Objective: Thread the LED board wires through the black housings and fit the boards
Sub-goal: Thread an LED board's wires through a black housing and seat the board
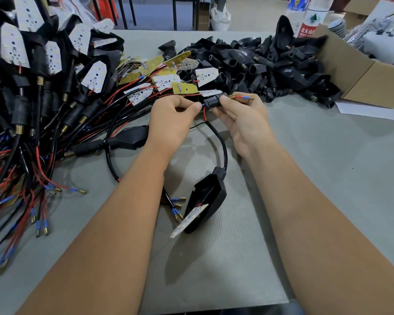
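Note:
My right hand grips a black housing by its stem, above the middle of the table. A red wire with a blue sleeve and brass tip sticks out of the stem's brass spring end to the right. My left hand pinches a second blue-sleeved wire at the housing's open mouth. A black sheathed cable loops down from there to another black housing lying nearer me, with a white LED board tilted half out of it.
Finished housings with boards and wire tails are heaped at the left. Loose LED boards lie behind my hands. Empty black housings pile at the back right, beside a cardboard box. One more wired housing lies left of my wrist.

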